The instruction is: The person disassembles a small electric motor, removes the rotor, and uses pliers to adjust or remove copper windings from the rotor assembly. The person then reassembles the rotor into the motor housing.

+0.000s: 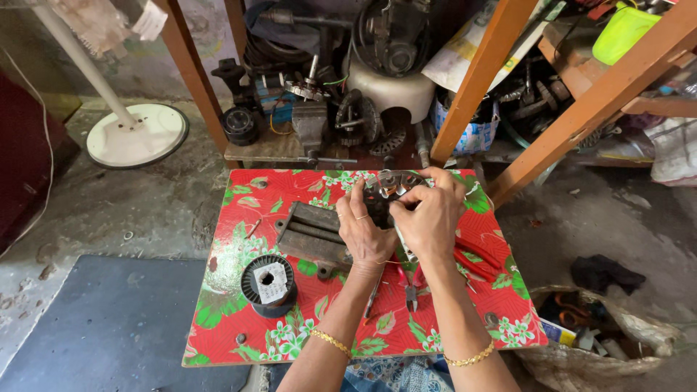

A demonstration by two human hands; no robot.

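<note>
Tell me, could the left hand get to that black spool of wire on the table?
Probably yes: the spool stands in the open just beside the left hand, nothing between, though that hand now grips the motor part.

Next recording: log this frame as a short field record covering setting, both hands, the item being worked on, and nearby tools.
setting: small table covered in a red floral cloth, cluttered wooden shelving behind
left hand: rests on the motor stator, fingers on its near edge
right hand: grips the same stator from the right side
under the hands: dark metal block
near left: black wire spool
near right: red-handled pliers; a smaller pair of pliers between the forearms
floor, right: sack of scrap
</note>
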